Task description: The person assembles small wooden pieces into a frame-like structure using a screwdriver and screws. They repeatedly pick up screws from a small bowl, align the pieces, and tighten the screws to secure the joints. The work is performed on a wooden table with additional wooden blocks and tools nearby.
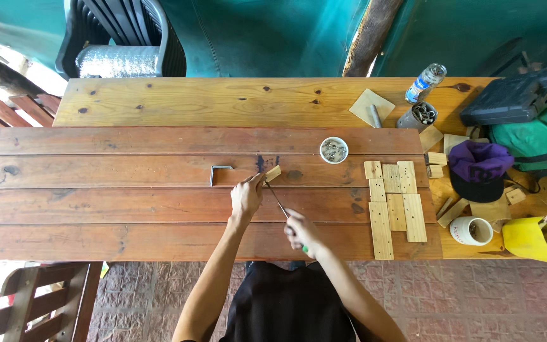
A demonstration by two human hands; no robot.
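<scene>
Should the thin screwdriver [278, 200] have skidded off the small wooden block [273, 173], its tip risked jabbing the left hand [247, 197], whose fingertips pinched that block against the worktop [128, 221]. Right hand [301, 231]: wrapped shut about the green handle, near the body. Beyond the left hand: metal angle bracket [218, 171]. Farther right: white bowl [333, 150], drilled wooden strips [395, 206].

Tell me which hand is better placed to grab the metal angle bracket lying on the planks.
Left. The left hand pinches the small wooden block and lies nearest the L-shaped metal bracket, just to its left. The right hand is farther off, gripping the green-handled screwdriver whose tip meets the block.
</scene>
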